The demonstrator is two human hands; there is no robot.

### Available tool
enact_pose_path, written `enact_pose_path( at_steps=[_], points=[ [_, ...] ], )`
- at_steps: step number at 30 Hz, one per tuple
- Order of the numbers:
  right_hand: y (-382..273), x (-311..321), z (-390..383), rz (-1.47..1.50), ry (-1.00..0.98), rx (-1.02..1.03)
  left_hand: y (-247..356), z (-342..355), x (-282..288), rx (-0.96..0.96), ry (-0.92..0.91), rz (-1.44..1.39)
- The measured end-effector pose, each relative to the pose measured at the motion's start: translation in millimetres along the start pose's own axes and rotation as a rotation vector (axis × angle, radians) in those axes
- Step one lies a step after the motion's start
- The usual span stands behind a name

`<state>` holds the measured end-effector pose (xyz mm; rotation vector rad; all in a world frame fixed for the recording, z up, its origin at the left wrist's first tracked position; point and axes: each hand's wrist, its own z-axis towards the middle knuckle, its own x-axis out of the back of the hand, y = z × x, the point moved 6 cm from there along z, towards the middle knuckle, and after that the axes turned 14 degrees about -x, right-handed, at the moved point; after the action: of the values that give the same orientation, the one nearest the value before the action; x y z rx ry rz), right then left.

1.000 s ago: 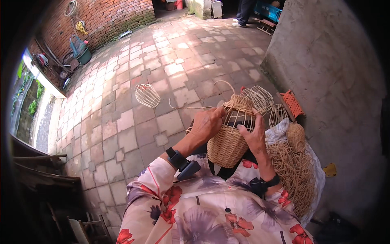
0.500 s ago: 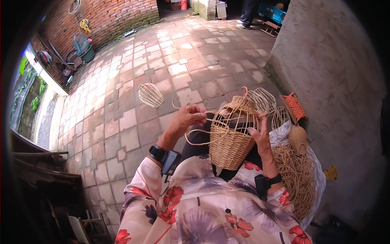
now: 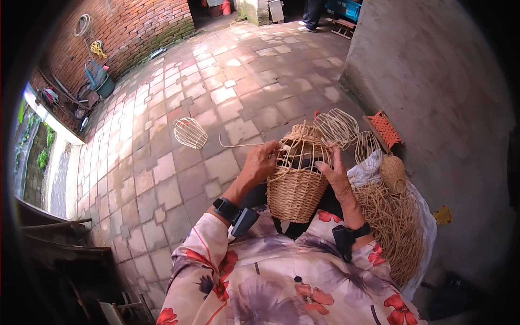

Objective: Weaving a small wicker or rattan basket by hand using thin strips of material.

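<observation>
A partly woven basket (image 3: 297,195) stands between my knees, its lower body closely woven and its upper ribs (image 3: 303,157) bare up to a woven neck (image 3: 305,131). At the basket's left side, my left hand (image 3: 262,161) pinches a weaving strand (image 3: 238,145) whose loose end sticks out leftward. My right hand (image 3: 337,176) grips the ribs on the right side, fingers behind them and thumb in front. The left fingertips are partly hidden against the ribs.
Bare basket frames lie on the paving, one (image 3: 190,133) to the left, others (image 3: 337,128) beyond the basket. At right are a bundle of strands (image 3: 387,233) on a white sack (image 3: 425,216), a small woven basket (image 3: 392,173), an orange-topped stool (image 3: 385,130) and a wall (image 3: 433,108). A person's legs (image 3: 312,15) show far off.
My left hand has moved in against the basket's ribs. The wide strand loop that hung at the left has been drawn in. My right hand keeps its hold, and the view has shifted slightly.
</observation>
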<state>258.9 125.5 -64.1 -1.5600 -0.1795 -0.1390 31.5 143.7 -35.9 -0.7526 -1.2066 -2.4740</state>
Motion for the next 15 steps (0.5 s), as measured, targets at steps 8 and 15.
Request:
enact_pose_path(
  at_steps=[8,15],
  points=[
    [-44,9,-21,-0.230,0.194,0.105,9,-3,10,0.017,-0.033,0.008],
    [-22,-30,3,-0.301,0.230,0.066,24,3,7,0.006,-0.072,-0.003]
  ],
)
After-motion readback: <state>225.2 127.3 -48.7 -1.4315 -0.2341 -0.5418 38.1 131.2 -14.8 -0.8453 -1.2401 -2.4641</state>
